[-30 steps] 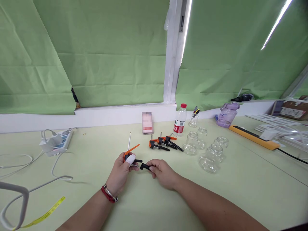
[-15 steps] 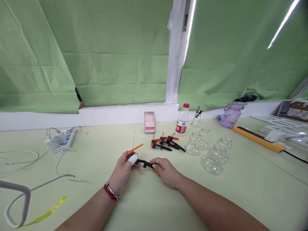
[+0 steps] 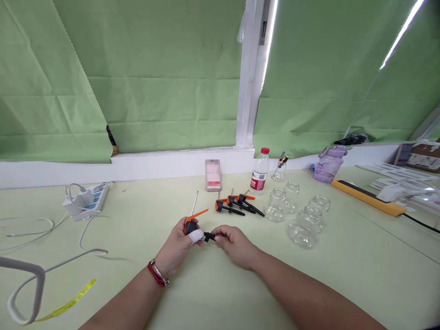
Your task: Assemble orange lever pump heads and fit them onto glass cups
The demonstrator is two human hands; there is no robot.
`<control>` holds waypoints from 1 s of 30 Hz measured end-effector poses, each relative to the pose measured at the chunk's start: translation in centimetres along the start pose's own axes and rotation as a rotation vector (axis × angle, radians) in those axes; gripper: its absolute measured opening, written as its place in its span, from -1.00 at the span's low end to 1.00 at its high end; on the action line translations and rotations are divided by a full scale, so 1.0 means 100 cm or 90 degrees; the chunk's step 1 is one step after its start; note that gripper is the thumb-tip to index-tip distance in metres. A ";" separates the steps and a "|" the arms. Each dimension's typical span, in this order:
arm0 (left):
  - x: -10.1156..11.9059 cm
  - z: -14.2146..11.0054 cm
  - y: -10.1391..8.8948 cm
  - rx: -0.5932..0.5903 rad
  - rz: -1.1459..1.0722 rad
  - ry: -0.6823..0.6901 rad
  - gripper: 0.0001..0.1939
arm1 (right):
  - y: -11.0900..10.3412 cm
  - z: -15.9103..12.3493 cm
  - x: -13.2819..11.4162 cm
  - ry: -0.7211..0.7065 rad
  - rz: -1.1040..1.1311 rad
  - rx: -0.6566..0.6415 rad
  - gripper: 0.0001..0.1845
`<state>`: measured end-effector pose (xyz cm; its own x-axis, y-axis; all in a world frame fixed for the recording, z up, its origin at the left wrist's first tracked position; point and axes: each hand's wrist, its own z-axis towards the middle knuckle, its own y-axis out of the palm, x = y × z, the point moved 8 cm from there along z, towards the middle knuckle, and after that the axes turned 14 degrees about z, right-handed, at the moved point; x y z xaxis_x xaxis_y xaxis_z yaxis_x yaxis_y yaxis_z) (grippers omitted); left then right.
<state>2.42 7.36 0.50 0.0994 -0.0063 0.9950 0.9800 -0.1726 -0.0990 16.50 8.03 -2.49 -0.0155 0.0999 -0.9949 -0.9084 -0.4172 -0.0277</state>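
My left hand (image 3: 182, 241), with a white wrap on the thumb, is closed round an orange-and-black fitting (image 3: 190, 224). From the fitting a thin metal rod (image 3: 195, 201) points up and away, and an orange strip juts to the right. My right hand (image 3: 235, 245) pinches a short black tube-like part (image 3: 209, 236); its far end lies against my left fingertips. Whether the tube joins the fitting is hidden by the left thumb. Beyond my hands, several similar orange-and-black fittings (image 3: 237, 204) with black tubes lie on the table.
Several clear glass jars (image 3: 302, 229) stand to the right, behind them a red-capped bottle (image 3: 259, 174) and a jar holding screwdrivers (image 3: 282, 161). A purple bottle (image 3: 329, 165) and a yellow power strip (image 3: 369, 199) are further right. White cables (image 3: 82, 229) and another power strip (image 3: 99, 197) occupy the left.
The fitting in my left hand has turned, its rod now leaning right and its black body more exposed. My left thumb has moved right, covering more of the black tube.
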 end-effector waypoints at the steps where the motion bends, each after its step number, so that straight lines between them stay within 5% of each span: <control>1: 0.001 -0.001 0.001 -0.008 0.005 0.002 -0.68 | 0.000 0.000 0.000 0.000 0.000 0.003 -0.79; 12: -0.008 0.002 -0.004 0.002 0.115 -0.030 -0.61 | 0.000 -0.001 -0.001 0.020 -0.035 -0.014 -0.77; 30: -0.008 0.001 0.002 -0.023 0.088 -0.007 -0.65 | 0.002 -0.002 -0.001 0.035 -0.037 -0.011 -0.78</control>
<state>2.54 7.40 -0.33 0.2348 -0.0211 0.9718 0.9501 -0.2062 -0.2340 16.40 7.77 -2.38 0.0611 0.0747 -0.9953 -0.8995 -0.4280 -0.0874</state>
